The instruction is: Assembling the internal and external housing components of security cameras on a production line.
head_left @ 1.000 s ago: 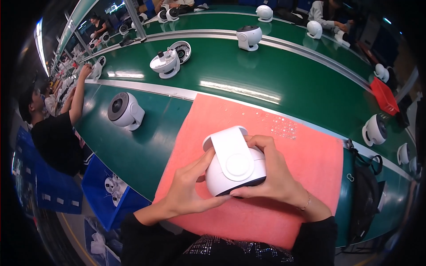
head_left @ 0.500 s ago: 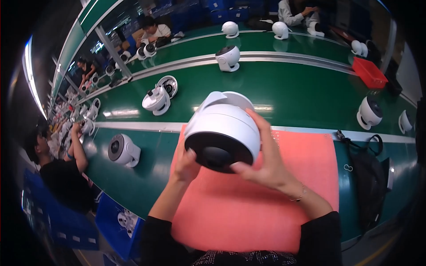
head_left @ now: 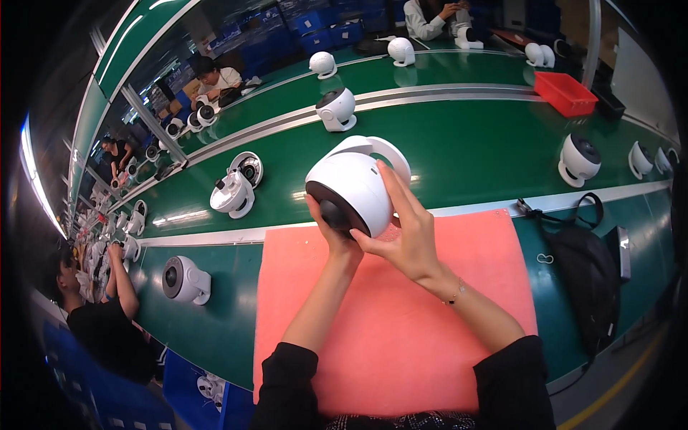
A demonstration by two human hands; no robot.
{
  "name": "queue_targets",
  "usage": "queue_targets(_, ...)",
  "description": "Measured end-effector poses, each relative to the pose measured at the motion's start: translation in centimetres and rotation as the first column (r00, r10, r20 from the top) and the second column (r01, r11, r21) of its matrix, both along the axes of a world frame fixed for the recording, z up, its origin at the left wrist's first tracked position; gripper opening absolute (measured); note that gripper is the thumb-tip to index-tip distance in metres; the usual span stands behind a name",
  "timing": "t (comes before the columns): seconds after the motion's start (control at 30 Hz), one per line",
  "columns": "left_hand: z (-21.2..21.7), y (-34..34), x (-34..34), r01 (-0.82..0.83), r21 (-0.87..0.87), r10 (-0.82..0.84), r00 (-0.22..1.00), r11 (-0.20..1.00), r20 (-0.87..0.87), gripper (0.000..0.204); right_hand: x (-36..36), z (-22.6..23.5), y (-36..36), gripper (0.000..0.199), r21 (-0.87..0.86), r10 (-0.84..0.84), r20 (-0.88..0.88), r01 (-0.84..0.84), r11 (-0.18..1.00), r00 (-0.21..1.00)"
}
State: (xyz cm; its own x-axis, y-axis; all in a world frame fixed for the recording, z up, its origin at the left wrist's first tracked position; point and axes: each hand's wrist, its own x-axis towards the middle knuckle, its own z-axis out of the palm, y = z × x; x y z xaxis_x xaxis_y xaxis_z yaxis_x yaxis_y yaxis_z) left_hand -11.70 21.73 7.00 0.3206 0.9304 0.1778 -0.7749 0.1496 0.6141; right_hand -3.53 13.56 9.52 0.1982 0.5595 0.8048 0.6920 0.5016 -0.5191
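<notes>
A white, rounded device with a black lens face (head_left: 351,179) and a curved stand is held up in both hands above the pink foam mat (head_left: 423,322). My left hand (head_left: 338,235) supports it from below at the black face, its fingers partly hidden behind the device. My right hand (head_left: 407,233) grips its right side, thumb by the lower rim and fingers along the white shell. The black face points to the lower left, and the arched stand sticks up at the far side.
A similar white device (head_left: 185,279) stands left of the mat, and an opened one (head_left: 235,188) is on the green belt. More stand at far right. A black bag (head_left: 589,276) lies right of the mat. Beyond is a red bin (head_left: 566,94). A co-worker (head_left: 107,315) works at left.
The device has been turned so its black face points more to the left, showing more of the white right side. My left hand has shifted under it. The whole view has also swung to the right.
</notes>
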Motion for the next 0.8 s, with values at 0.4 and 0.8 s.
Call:
queue_targets(0.4, 0.7, 1.6, 3.6, 0.535, -0.184, -0.565, 0.776, 0.825, -0.279, 0.065, 8.5, -1.2, 1.1, 0.073, -0.143, 0.083, -0.933, -0.573, 0.807, 0.35)
queue_targets(0.8, -7.2, -2.0, 8.6, 0.249, 0.522, 0.153, 0.777, 0.816, -0.611, 0.084, 12.4, -3.3, 2.1, 0.08, -0.281, -0.102, -0.856, -0.29, 0.915, 0.508)
